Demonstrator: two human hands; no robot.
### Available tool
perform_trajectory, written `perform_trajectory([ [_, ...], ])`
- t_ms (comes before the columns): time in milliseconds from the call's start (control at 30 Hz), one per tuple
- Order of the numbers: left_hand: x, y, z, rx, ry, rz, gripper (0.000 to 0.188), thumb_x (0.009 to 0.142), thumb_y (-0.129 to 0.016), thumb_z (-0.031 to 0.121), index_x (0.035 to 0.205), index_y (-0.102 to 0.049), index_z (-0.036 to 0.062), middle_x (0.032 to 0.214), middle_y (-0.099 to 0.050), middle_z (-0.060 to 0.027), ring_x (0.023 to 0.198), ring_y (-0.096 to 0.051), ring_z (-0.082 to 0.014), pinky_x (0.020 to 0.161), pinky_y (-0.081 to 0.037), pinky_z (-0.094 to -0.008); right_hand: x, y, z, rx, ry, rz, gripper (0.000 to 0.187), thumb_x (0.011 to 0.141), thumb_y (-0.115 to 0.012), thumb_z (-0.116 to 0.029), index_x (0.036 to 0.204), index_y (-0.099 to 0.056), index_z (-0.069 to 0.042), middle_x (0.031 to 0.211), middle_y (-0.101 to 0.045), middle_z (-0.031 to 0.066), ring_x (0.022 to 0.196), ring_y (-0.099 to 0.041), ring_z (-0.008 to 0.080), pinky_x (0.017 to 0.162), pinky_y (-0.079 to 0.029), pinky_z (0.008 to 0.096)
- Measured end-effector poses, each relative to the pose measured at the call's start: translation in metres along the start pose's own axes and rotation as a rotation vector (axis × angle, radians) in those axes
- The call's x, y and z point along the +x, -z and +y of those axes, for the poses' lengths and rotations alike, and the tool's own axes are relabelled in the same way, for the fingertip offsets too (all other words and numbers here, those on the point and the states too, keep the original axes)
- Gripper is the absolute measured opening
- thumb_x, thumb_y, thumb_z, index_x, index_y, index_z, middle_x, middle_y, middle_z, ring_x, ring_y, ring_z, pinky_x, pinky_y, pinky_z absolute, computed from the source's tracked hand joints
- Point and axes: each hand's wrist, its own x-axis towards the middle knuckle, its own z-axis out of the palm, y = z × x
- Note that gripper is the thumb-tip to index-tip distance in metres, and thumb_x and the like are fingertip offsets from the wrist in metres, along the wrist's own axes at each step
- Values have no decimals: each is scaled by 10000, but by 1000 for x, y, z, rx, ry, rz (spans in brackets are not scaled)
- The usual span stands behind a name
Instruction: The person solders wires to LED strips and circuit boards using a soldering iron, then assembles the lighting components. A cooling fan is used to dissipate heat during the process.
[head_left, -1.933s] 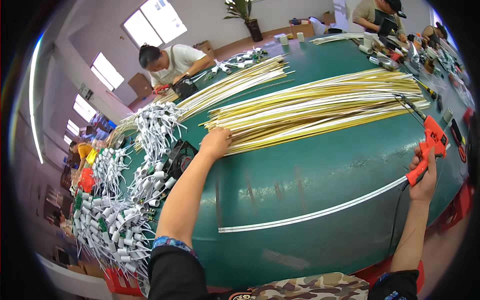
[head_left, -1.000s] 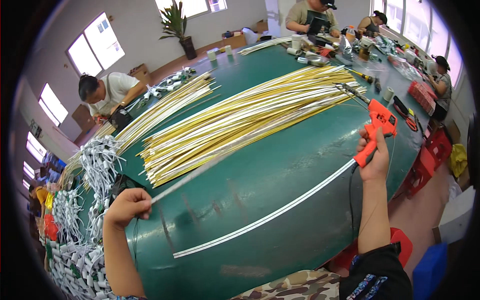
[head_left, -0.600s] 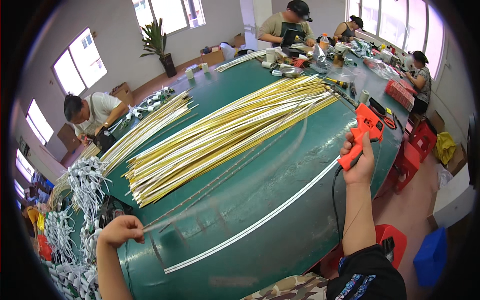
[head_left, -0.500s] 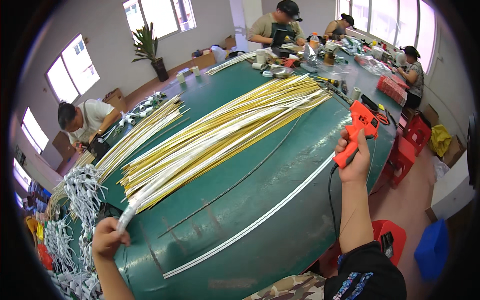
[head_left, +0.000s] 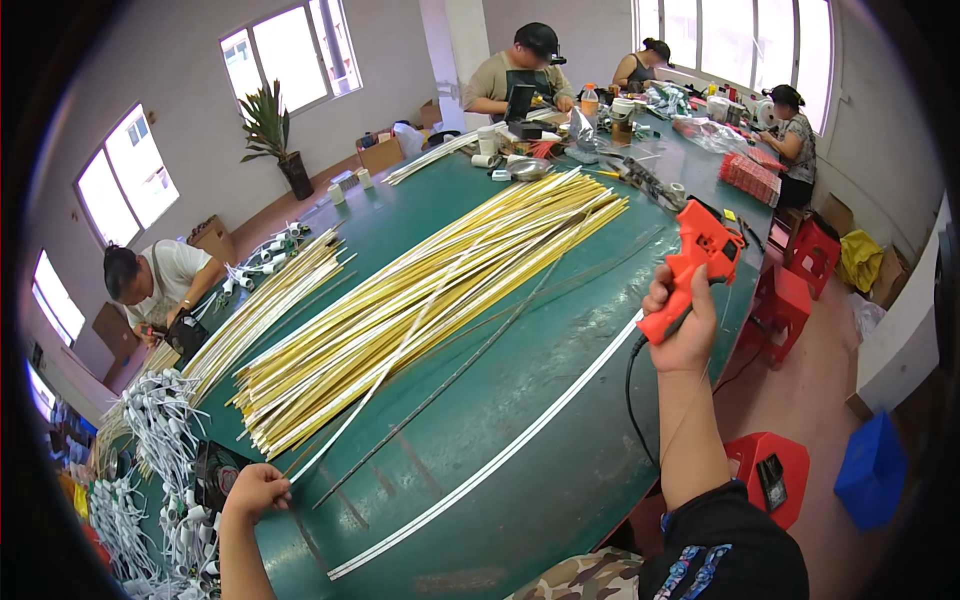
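Observation:
My right hand (head_left: 685, 335) grips an orange-red soldering gun (head_left: 705, 250) by its handle, held above the table's right side with its black cord hanging down. At lower left, my left hand (head_left: 256, 490) pinches the near end of a thin white strip (head_left: 345, 420), which slants over a big bundle of yellow and white strips (head_left: 430, 315). Between my hands, two white strips (head_left: 500, 463) lie side by side along the near part of the green table (head_left: 450, 450). Past them lies a dark thin cord (head_left: 470, 358).
Bunches of white wired lamp holders (head_left: 165, 410) crowd the left edge. Tools and cups (head_left: 625, 110) clutter the far end. A co-worker (head_left: 160, 280) sits at left, others at the far side. Red stools (head_left: 780, 310) and a blue bin (head_left: 870, 470) stand at right.
My left hand has moved right and down; the strip in it, blurred before, now shows sharply. The view has shifted, with my right hand still holding the soldering gun.

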Motion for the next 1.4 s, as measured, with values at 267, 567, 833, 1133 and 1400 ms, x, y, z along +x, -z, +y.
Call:
perform_trajectory([
  [267,-83,6,21,-211,-24,217,325,748,-655,-43,1051,-538,-28,628,-602,-111,490,-588,-164,414,-469,-255,7,16,9,-2,-33,48,381,949,-561,-380,1154,-522,-62,934,-617,87,726,-550,120,626,-470,231],
  [567,-92,-39,5,-239,77,-203,122,855,-662,92,906,-639,-17,734,-643,-74,589,-613,-129,505,-481,-245,15,31,10,-16,-80,-67,407,958,-559,-333,1189,-512,-2,998,-619,95,738,-530,115,636,-458,240],
  [833,-51,-80,20,-198,45,-181,304,902,-596,94,1177,-575,-34,810,-642,-70,653,-624,-128,559,-497,-248,14,38,26,-83,-149,-24,423,967,-549,-304,1248,-481,5,1031,-614,111,762,-530,120,641,-460,231],
  [1133,-10,-26,34,-462,-175,298,130,885,-614,114,980,-611,25,777,-613,-40,621,-566,-103,516,-430,-226,19,41,20,-75,-150,3,401,963,-557,-299,1222,-490,0,986,-624,114,741,-541,119,625,-471,235],
  [1400,-56,63,45,-297,-608,645,134,958,-556,152,1037,-603,54,701,-516,46,569,-454,-28,490,-343,-165,15,30,18,-15,-102,26,370,960,-556,-309,1197,-508,-29,962,-623,104,736,-566,131,628,-480,248],
])
